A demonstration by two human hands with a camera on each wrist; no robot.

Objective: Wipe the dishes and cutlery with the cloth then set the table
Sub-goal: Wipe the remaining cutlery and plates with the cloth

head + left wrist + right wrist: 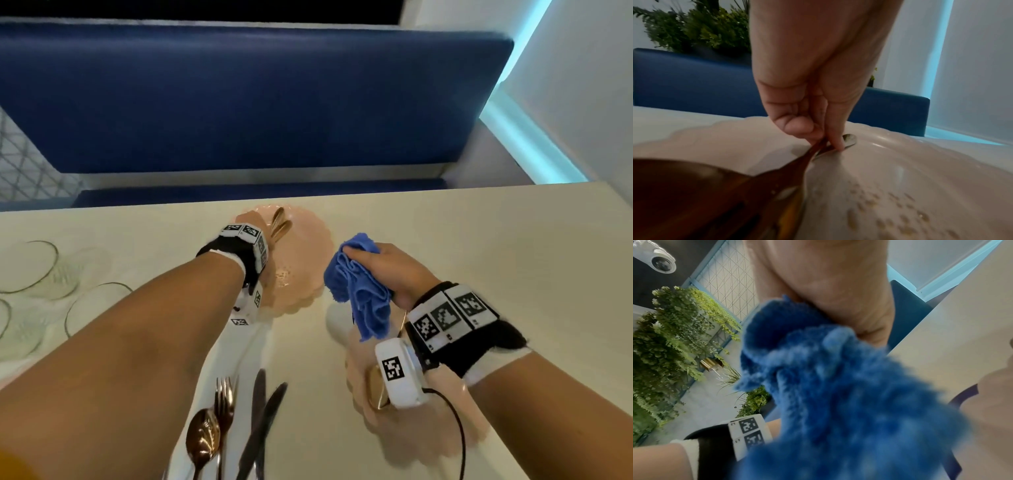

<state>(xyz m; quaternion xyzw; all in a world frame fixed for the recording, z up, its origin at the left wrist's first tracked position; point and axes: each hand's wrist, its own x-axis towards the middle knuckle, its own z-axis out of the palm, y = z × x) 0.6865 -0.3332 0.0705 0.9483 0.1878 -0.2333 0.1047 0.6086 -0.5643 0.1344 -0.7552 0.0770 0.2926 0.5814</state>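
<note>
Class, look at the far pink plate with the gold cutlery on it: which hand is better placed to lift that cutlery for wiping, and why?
The left hand: it already pinches the spoon handles over the far plate. The right hand is busy holding the blue cloth, beside that plate.

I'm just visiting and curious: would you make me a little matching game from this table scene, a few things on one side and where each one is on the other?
Things:
1. blue cloth
2. gold spoon
3. dark knives
4. clear glasses

Places:
A. far left of the table
B. bunched in the right hand
C. pinched by the left hand over the pink plate
D. near edge, right of a fork

Pairs: 1-B, 2-C, 3-D, 4-A
</note>
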